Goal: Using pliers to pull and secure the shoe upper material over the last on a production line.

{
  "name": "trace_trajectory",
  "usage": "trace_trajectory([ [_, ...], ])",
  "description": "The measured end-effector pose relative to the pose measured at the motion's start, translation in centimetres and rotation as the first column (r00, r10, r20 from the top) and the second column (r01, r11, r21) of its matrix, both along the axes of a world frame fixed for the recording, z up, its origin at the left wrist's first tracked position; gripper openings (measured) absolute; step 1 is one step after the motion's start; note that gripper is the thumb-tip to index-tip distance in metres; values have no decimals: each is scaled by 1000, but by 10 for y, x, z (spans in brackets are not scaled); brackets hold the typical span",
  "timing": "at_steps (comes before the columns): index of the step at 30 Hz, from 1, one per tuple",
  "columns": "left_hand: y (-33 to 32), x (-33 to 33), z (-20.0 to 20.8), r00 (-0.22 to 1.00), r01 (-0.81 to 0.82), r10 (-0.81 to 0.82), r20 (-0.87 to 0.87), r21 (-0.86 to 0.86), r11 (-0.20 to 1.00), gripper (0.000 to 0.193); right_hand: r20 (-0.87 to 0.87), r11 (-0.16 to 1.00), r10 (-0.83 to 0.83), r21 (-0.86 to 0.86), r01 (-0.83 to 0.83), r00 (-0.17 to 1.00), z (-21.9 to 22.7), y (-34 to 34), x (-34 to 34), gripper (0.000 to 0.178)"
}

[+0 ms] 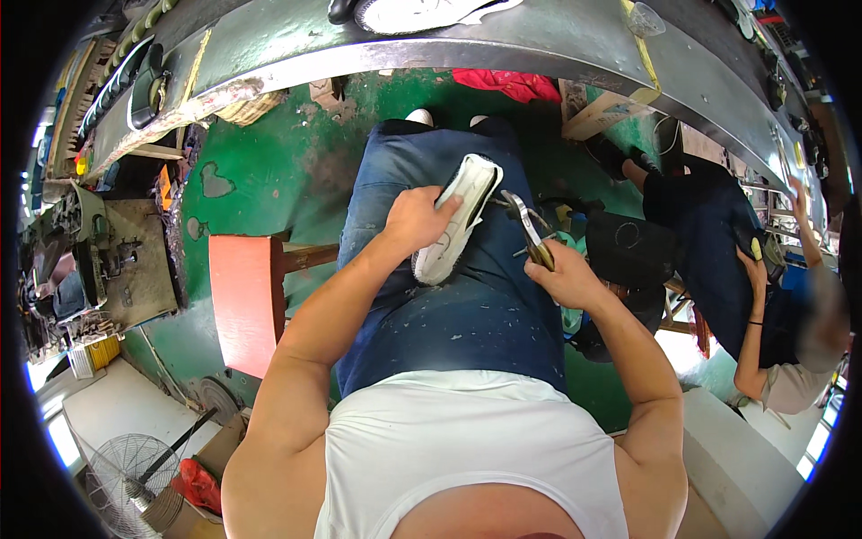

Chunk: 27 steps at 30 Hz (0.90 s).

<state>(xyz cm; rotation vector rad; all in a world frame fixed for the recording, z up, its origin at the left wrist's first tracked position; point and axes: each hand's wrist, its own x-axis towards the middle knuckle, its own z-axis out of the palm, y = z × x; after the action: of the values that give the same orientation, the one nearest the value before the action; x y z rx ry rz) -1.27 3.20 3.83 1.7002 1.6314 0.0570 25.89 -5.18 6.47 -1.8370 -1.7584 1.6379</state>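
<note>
A white shoe [456, 220] with a dark edge along one side lies slantwise over my lap. My left hand [420, 218] is closed around its left side, the thumb pressed on the white surface. Just right of the shoe, my right hand [564, 274] grips a pair of pliers [526, 229] by the handles. Their curved metal head points up and away from me, apart from the shoe. Whether the jaws are closed cannot be made out.
A metal-topped bench [296, 54] crosses the far side, bearing another white shoe [422, 13]. A red-topped stool [244, 304] stands at my left, and a wire fan [130, 467] behind it. At the right another person [709, 211] sits by the bench. Red cloth [507, 84] lies beneath it.
</note>
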Motion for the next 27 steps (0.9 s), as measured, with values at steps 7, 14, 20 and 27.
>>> trace_trajectory([
  [7,-2,-20,-36,981,-93,74,179,104,990,44,174,904,-109,426,25,979,-20,10,-13,36],
  [14,-12,-28,-55,280,-378,630,724,-520,766,45,273,942,-157,330,60,949,-65,13,7,45],
  [20,-10,-33,-44,-249,-69,777,578,-811,582,37,-94,882,-349,302,361,932,-46,23,20,32],
  [27,-16,-27,-37,-373,82,798,473,-840,536,34,-331,707,-360,513,487,872,29,74,-37,37],
])
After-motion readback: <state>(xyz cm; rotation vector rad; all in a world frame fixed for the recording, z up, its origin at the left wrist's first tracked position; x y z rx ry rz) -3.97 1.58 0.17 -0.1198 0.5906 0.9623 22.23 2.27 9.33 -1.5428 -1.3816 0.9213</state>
